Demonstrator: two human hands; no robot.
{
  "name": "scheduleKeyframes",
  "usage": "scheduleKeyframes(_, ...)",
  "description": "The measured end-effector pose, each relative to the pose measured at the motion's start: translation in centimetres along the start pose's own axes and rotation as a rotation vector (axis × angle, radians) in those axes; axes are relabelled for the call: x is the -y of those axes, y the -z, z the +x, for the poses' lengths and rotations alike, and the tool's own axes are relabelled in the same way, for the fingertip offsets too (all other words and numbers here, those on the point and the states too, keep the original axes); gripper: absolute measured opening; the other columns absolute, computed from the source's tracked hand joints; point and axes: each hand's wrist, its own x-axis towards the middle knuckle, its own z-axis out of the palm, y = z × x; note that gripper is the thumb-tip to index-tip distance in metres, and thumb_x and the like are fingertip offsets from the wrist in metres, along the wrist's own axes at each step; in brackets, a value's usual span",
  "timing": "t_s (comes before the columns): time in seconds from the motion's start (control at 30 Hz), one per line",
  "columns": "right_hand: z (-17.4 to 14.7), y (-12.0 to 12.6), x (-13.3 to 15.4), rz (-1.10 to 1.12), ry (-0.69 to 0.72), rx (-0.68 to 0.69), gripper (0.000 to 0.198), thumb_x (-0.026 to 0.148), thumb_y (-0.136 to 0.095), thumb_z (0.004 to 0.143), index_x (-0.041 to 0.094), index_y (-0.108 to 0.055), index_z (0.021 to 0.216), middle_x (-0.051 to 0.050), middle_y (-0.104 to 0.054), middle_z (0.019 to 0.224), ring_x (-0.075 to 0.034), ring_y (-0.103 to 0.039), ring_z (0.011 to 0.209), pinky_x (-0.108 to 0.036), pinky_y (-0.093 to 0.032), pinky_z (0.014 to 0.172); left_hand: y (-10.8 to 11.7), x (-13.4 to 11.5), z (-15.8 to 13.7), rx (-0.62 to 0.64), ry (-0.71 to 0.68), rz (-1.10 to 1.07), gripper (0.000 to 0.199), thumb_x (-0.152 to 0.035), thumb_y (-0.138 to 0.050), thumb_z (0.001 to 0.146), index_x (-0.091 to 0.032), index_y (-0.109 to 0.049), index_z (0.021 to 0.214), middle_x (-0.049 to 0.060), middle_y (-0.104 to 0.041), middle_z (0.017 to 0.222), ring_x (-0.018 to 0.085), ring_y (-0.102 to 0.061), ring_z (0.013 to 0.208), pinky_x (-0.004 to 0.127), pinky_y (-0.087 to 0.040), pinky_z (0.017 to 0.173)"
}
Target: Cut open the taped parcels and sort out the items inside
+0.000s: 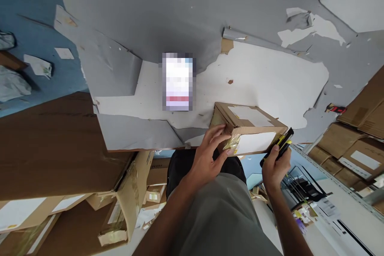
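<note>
A taped cardboard box point(244, 122) with white labels on two sides rests at the front edge of the table point(264, 76). My left hand point(211, 150) grips its left end, thumb on the near face and fingers over the corner, beside yellowish tape. Wrapped in my right hand point(276, 164) is a black and yellow utility knife point(280, 147), held against or very near the box's right end. Whether the blade is out, I cannot tell. Behind the box to the left lies a phone-like device point(178, 82) with a lit, blurred screen.
Torn grey covering point(117, 68) lies over the white tabletop. A large open carton point(60, 140) holding smaller boxes stands at left. More boxes point(354, 148) are stacked at right, near a small red and black object point(335, 109). A black seat point(183, 168) is below me.
</note>
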Motion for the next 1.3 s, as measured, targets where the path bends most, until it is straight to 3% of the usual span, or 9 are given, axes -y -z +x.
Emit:
scheduleKeyframes(0.23,0.2,-0.1,0.1,0.000,0.039,0.028,0.071,0.077,-0.035,0.111,0.016,-0.070,0.125,-0.027,-0.081,0.102,-0.042,-0.079,0.089,-0.042,-0.048,0.069,0.2,-0.3,0.3,0.037,0.039,-0.066,0.030,-0.030,-0.069,0.113,-0.037,-0.066,0.142,0.013,-0.063,0.166,0.031,-0.065,0.159,0.049,-0.067,0.121)
scheduleKeyframes(0.43,1.4,-0.2,-0.8,0.035,0.118,0.118,0.065,0.069,-0.030,0.114,0.018,-0.067,0.128,-0.022,-0.080,0.101,-0.037,-0.078,0.088,-0.040,-0.051,0.071,-0.8,0.9,0.9,-0.040,0.015,-0.100,0.030,-0.033,-0.070,0.110,-0.033,-0.067,0.139,0.014,-0.064,0.162,0.030,-0.065,0.157,0.050,-0.062,0.126)
scheduleKeyframes(0.6,3.0,0.0,-1.7,0.088,0.234,0.226,0.059,0.060,-0.028,0.118,0.018,-0.065,0.138,-0.020,-0.080,0.113,-0.032,-0.078,0.102,-0.040,-0.060,0.085,-1.6,2.5,1.5,-0.071,0.008,-0.111,0.041,-0.051,-0.073,0.108,-0.030,-0.064,0.141,0.014,-0.062,0.163,0.029,-0.067,0.155,0.047,-0.061,0.128)
scheduleKeyframes(0.7,3.3,1.6,-1.5,0.101,0.351,0.198,0.060,0.054,-0.028,0.121,0.019,-0.067,0.150,-0.022,-0.078,0.133,-0.032,-0.077,0.125,-0.042,-0.062,0.100,-1.9,3.1,1.8,-0.069,-0.002,-0.085,0.046,-0.057,-0.072,0.108,-0.030,-0.061,0.144,0.015,-0.062,0.166,0.029,-0.067,0.155,0.048,-0.062,0.127)
scheduleKeyframes(0.8,2.9,4.4,0.0,0.099,0.526,0.259,0.058,0.043,-0.031,0.123,0.022,-0.064,0.166,-0.019,-0.074,0.146,-0.030,-0.072,0.136,-0.040,-0.062,0.105,-2.3,3.4,2.1,-0.089,-0.054,-0.049,0.052,-0.060,-0.070,0.109,-0.032,-0.056,0.150,0.015,-0.064,0.165,0.030,-0.066,0.157,0.050,-0.061,0.128)
scheduleKeyframes(0.93,2.4,7.4,3.5,-0.054,0.800,0.629,0.055,0.035,-0.043,0.123,0.031,-0.058,0.176,-0.011,-0.078,0.141,-0.027,-0.075,0.123,-0.034,-0.061,0.099,-2.6,3.3,2.3,-0.126,-0.101,-0.003,0.047,-0.060,-0.071,0.108,-0.031,-0.062,0.145,0.016,-0.063,0.165,0.032,-0.065,0.157,0.052,-0.062,0.126)
scheduleKeyframes(1.0,2.5,7.7,5.2,-0.166,0.873,0.710,0.056,0.034,-0.047,0.123,0.034,-0.056,0.178,-0.011,-0.078,0.141,-0.028,-0.075,0.118,-0.032,-0.059,0.096,-2.5,3.3,2.5,-0.126,-0.095,0.013,0.041,-0.059,-0.071,0.108,-0.031,-0.067,0.138,0.015,-0.061,0.166,0.031,-0.063,0.158,0.050,-0.063,0.125)
scheduleKeyframes(1.3,4.8,7.4,7.9,-0.384,1.103,0.659,0.053,0.024,-0.042,0.124,0.031,-0.054,0.175,-0.014,-0.078,0.138,-0.030,-0.077,0.113,-0.036,-0.052,0.092,-2.1,5.1,3.6,-0.096,-0.164,-0.005,0.046,-0.059,-0.073,0.108,-0.031,-0.069,0.143,0.014,-0.060,0.169,0.032,-0.065,0.158,0.048,-0.061,0.128)
